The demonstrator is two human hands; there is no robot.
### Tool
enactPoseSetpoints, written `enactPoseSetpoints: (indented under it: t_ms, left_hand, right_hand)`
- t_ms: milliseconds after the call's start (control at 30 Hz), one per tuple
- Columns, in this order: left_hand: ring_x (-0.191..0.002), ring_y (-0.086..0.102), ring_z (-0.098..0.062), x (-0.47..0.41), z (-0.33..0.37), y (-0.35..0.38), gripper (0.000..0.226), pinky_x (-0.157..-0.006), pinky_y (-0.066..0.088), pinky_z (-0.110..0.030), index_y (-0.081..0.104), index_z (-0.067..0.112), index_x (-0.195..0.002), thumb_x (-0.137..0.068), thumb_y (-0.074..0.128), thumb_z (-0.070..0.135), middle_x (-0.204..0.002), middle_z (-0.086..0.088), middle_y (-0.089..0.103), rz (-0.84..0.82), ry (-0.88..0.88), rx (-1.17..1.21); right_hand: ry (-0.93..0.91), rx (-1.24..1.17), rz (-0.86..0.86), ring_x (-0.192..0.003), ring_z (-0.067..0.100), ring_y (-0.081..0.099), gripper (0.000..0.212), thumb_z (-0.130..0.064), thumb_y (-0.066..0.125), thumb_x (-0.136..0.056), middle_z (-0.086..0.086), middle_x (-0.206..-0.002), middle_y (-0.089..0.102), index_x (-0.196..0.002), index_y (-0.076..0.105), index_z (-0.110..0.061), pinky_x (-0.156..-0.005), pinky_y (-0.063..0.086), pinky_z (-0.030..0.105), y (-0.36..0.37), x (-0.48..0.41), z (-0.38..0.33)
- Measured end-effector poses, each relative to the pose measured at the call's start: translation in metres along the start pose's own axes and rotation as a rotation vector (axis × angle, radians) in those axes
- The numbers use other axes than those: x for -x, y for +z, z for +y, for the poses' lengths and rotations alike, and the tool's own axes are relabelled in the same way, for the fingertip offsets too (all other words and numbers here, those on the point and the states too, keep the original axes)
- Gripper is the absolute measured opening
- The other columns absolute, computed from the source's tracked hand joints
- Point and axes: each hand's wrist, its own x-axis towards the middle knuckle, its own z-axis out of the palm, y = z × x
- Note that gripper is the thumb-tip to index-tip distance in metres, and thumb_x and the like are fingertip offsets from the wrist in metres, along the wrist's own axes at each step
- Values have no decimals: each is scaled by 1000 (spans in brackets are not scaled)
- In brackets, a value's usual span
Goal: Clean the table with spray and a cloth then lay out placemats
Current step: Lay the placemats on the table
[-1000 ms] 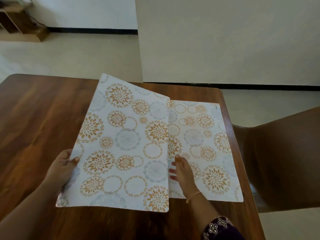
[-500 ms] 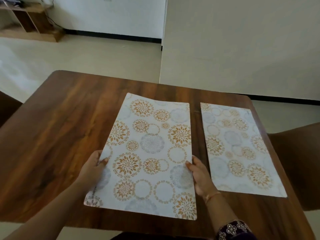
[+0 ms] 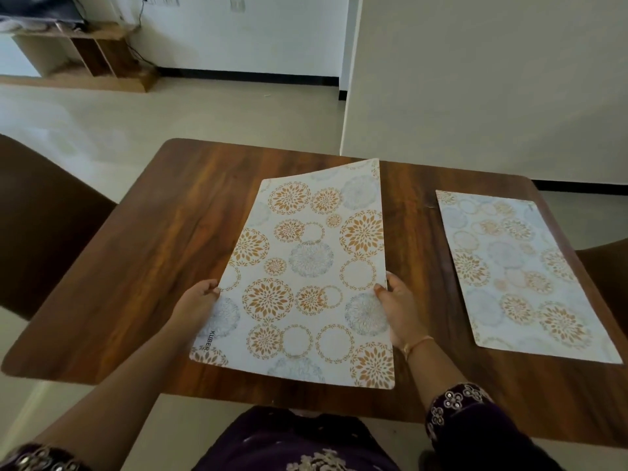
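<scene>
A white placemat (image 3: 306, 273) with orange and grey flower circles hangs just above the middle of the dark wooden table (image 3: 142, 253), its far right corner curled up. My left hand (image 3: 197, 300) grips its left edge and my right hand (image 3: 396, 307) grips its right edge. A second placemat (image 3: 520, 270) of the same pattern lies flat on the table's right side, apart from the held one. No spray bottle or cloth is in view.
A dark brown chair (image 3: 44, 219) stands at the table's left, and another chair (image 3: 608, 270) shows at the right edge. A white wall corner (image 3: 350, 96) rises just behind the table. A wooden shelf unit (image 3: 91, 52) stands far back left.
Both hands have carried the held placemat leftward, away from the second placemat it overlapped a second ago. The view has shifted left and back, showing more of the table.
</scene>
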Motion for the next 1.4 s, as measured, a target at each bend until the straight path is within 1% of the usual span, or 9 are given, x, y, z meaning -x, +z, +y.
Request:
enactPoseSetpoints:
  t_ms: [133, 267, 400, 567, 700, 1000, 1200, 1300, 1400]
  left_hand:
    - [-98, 63, -35, 4, -11, -11, 36, -92, 49, -52, 43, 11, -135, -99, 41, 16, -110, -14, 63, -100, -147, 197]
    - [-105, 57, -28, -1, -24, -28, 33, -73, 52, -39, 51, 13, -128, -98, 39, 7, -116, -12, 59, -93, -261, 407]
    - [-116, 53, -31, -10, -49, -44, 30, -91, 50, -48, 55, 12, -122, -98, 38, 6, -130, -15, 53, -84, -308, 448]
    - [-84, 67, -31, -27, -56, -75, 31, -57, 58, -40, 53, 19, -125, -99, 40, 10, -103, -11, 62, -56, -314, 444]
    - [-88, 67, -31, -54, -63, -111, 38, -71, 58, -45, 40, 12, -137, -99, 41, 9, -117, -12, 60, -71, -221, 338]
    - [-78, 57, -14, -143, -82, -229, 38, -60, 43, -24, 47, 8, -132, -95, 51, 14, -116, -9, 60, 26, 62, -115]
    - [-103, 57, -25, -189, -86, -257, 39, -79, 42, -34, 50, 5, -132, -94, 53, 16, -123, -11, 60, 38, 82, -257]
    - [-90, 53, -17, -205, -89, -260, 39, -68, 40, -28, 50, 6, -131, -93, 54, 14, -116, -8, 60, 69, 75, -271]
    - [-89, 50, -15, -214, -96, -262, 40, -71, 40, -29, 50, 7, -131, -92, 56, 15, -116, -8, 60, 95, 61, -285]
  right_hand:
    - [35, -14, -35, -98, 19, 65, 23, -10, 42, -101, 0, -109, 66, -116, 58, -16, -82, 55, 39, 8, -1, 1]
    - [57, -33, -89, -98, 18, 65, 22, -12, 40, -102, -2, -109, 66, -111, 59, -21, -79, 55, 37, 22, 1, 5]
    - [86, -15, -120, -100, 21, 65, 22, -13, 39, -103, 0, -111, 66, -106, 59, -23, -83, 55, 41, 44, 4, 7]
    - [80, 19, -117, -104, 26, 64, 23, -11, 38, -103, 5, -115, 65, -109, 58, -20, -93, 51, 51, 92, -3, 3]
    - [65, 21, -71, -106, 26, 63, 24, -11, 39, -102, 5, -116, 65, -107, 59, -23, -94, 51, 51, 140, -7, 2]
    - [66, 34, 25, -106, 25, 62, 24, -9, 41, -101, 6, -115, 65, -115, 59, -16, -95, 50, 50, 279, -19, -4]
    - [116, 58, 102, -115, 27, 58, 33, -8, 42, -101, 8, -125, 62, -131, 53, -8, -100, 47, 49, 325, -30, -6]
    - [120, 111, 102, -116, 25, 57, 34, -9, 42, -100, 7, -126, 61, -132, 53, -9, -102, 45, 48, 338, -43, -10]
    - [119, 160, 101, -115, 22, 57, 34, -9, 43, -100, 5, -126, 61, -132, 53, -9, -102, 45, 45, 349, -56, -14]
